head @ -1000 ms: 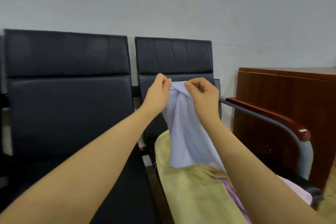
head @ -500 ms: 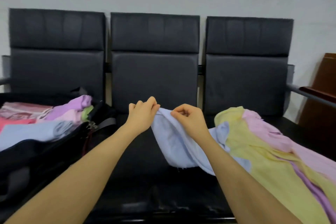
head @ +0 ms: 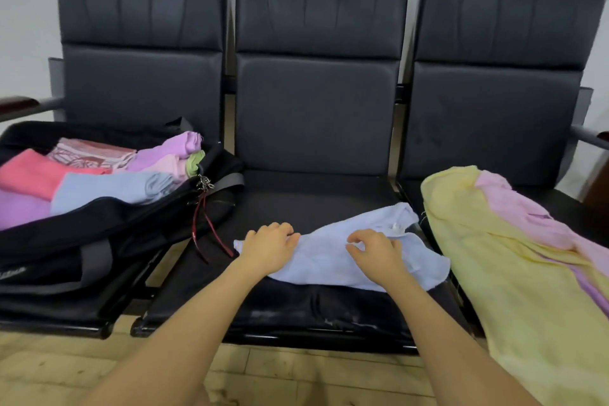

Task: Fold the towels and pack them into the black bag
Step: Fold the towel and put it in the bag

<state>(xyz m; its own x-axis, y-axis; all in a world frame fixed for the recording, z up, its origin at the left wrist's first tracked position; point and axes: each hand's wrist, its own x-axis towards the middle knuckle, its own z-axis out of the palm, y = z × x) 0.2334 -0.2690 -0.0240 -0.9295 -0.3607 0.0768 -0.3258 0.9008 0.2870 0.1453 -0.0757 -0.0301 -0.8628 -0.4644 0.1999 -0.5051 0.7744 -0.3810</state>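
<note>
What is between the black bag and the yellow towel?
In the head view, the light blue towel lies on the middle seat between the black bag and the yellow towel, with both hands on it.
</note>
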